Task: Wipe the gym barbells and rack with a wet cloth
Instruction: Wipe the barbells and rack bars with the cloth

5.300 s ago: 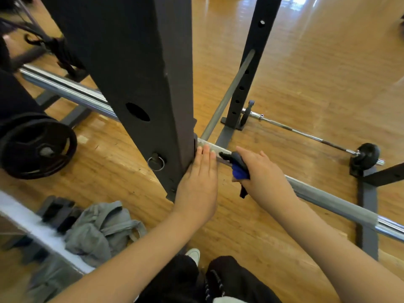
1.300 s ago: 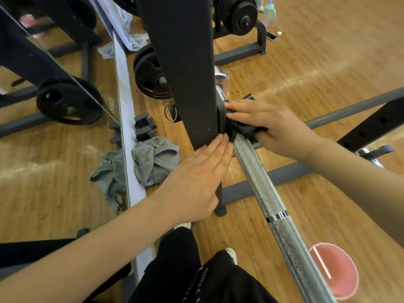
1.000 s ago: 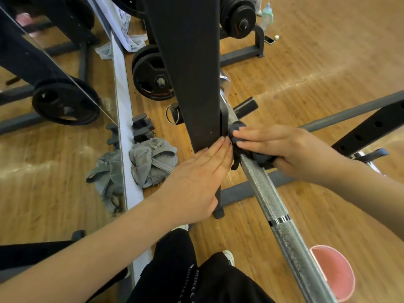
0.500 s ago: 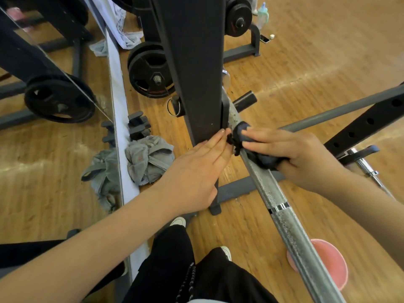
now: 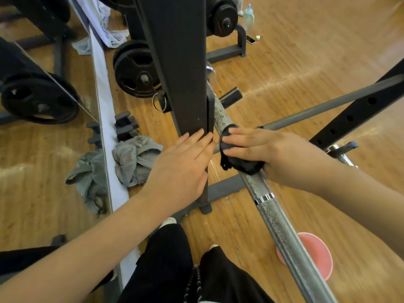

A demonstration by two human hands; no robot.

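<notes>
A knurled steel barbell (image 5: 282,226) runs from the black rack upright (image 5: 179,62) down to the lower right. My right hand (image 5: 273,149) holds a dark wet cloth (image 5: 238,165) wrapped over the bar, just beside the upright; its thumb is hidden under the bar. My left hand (image 5: 181,169) lies flat with straight fingers against the near face of the upright, its fingertips next to the cloth.
A pink basin (image 5: 314,254) sits on the wooden floor under the bar. A grey bag (image 5: 135,160) lies by the mirror (image 5: 43,149). A black weight plate (image 5: 135,71) stands behind the upright. A grey safety bar (image 5: 328,103) and a second upright (image 5: 360,108) cross at right.
My right hand has slid the cloth along the bar toward me, away from the hook at the upright, baring more knurled bar. My left hand stays on the upright.
</notes>
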